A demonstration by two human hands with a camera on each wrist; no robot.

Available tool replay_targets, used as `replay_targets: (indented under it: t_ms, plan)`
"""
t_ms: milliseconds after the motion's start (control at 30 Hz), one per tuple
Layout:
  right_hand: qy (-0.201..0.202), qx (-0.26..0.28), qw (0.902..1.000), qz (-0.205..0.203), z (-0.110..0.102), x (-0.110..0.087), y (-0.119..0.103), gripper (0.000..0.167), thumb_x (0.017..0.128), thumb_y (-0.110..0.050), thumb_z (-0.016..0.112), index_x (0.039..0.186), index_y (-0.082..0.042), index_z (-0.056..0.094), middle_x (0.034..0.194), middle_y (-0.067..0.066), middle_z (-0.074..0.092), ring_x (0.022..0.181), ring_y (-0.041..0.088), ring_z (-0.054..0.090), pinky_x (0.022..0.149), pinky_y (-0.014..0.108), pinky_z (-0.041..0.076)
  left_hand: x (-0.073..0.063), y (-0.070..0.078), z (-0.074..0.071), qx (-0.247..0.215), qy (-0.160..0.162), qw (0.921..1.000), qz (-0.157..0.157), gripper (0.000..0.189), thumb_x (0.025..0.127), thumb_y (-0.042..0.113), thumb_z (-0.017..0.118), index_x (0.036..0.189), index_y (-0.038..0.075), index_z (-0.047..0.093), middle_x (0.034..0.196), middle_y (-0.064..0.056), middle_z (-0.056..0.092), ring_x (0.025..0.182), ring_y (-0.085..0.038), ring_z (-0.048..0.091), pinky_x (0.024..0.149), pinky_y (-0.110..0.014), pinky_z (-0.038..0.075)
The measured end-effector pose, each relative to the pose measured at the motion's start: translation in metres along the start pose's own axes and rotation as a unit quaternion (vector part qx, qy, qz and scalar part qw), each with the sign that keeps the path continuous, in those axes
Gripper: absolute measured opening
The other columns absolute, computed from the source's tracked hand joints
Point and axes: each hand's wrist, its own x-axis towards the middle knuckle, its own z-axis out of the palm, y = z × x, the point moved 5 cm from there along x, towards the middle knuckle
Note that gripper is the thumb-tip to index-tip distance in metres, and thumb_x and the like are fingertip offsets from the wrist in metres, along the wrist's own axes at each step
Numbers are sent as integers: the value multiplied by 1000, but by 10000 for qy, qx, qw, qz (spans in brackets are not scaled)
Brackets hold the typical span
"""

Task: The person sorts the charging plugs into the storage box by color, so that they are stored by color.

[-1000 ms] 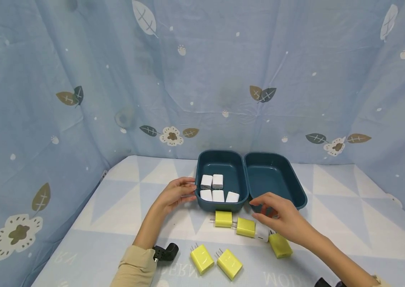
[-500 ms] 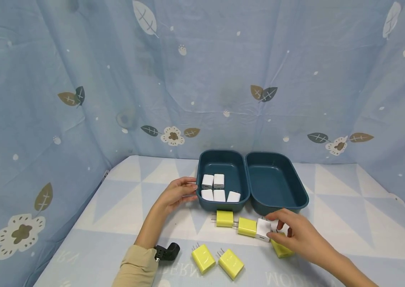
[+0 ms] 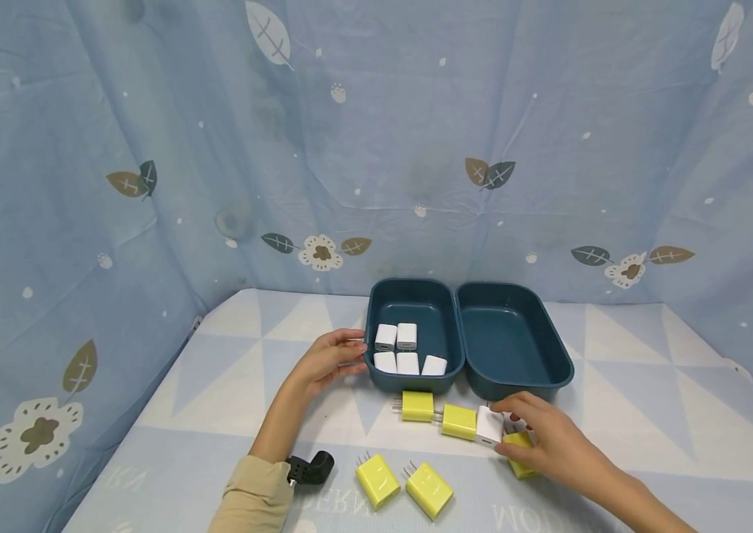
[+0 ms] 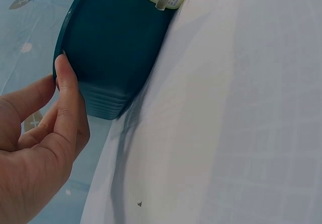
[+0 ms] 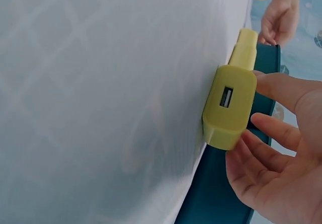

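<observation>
My left hand (image 3: 331, 360) holds the left side of a teal bin (image 3: 446, 381), thumb and fingers at its rim in the left wrist view. Several white USB charger plugs (image 3: 406, 337) lie inside that bin. In front of the bins, my right hand (image 3: 546, 437) pinches a white charger plug (image 3: 488, 427) between thumb and index finger, its prongs toward the back. A yellow charger plug (image 3: 520, 453) lies partly under this hand; another yellow charger plug (image 3: 459, 421) sits just left of the white one. In the right wrist view, a yellow plug (image 5: 229, 105) hides the white one.
A second teal bin (image 3: 509, 340) stands against the right side of the first. One yellow plug (image 3: 417, 406) lies in front of the left bin, and two yellow plugs (image 3: 378, 480) lie nearer on the patterned cloth. A blue curtain (image 3: 376, 148) hangs behind.
My right hand has come down from the front of the right bin to the white plug, and its thumb and index finger have closed on it. My left hand stays at the bin rim.
</observation>
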Motion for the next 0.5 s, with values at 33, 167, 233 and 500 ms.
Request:
replay_targets:
  t_ms: [33, 167, 233, 500]
  plan:
    - [-28, 12, 10000, 6, 1, 0, 0, 44, 77, -28, 86, 116, -19, 67, 111, -7, 59, 88, 11, 56, 68, 23, 54, 0, 0, 0, -3, -6, 10000, 1, 40, 97, -5, 56, 136, -12, 46, 100, -10, 57, 82, -15, 64, 77, -29, 60]
    - [-94, 96, 9999, -13, 3, 2, -1, 42, 78, -26, 86, 115, -19, 66, 109, -7, 58, 87, 9, 58, 71, 23, 56, 0, 0, 0, -6, -34, 10000, 31, 40, 97, -4, 56, 136, -12, 46, 101, -11, 57, 82, -15, 64, 78, -29, 61]
    - [-80, 106, 9999, -47, 4, 2, -1, 41, 78, -25, 86, 114, -19, 66, 108, -7, 58, 87, 8, 58, 72, 23, 56, 0, 0, 0, 5, -33, 10000, 34, 41, 97, -4, 56, 136, -12, 46, 101, -11, 57, 82, -15, 64, 78, -29, 60]
    - [-31, 47, 9996, -279, 6, 4, -1, 39, 79, -22, 85, 112, -20, 67, 112, -6, 57, 89, 9, 57, 73, 25, 55, 0, -1, -1, 31, 24, 10000, 41, 39, 97, -4, 56, 135, -11, 47, 101, -11, 57, 82, -15, 64, 77, -29, 61]
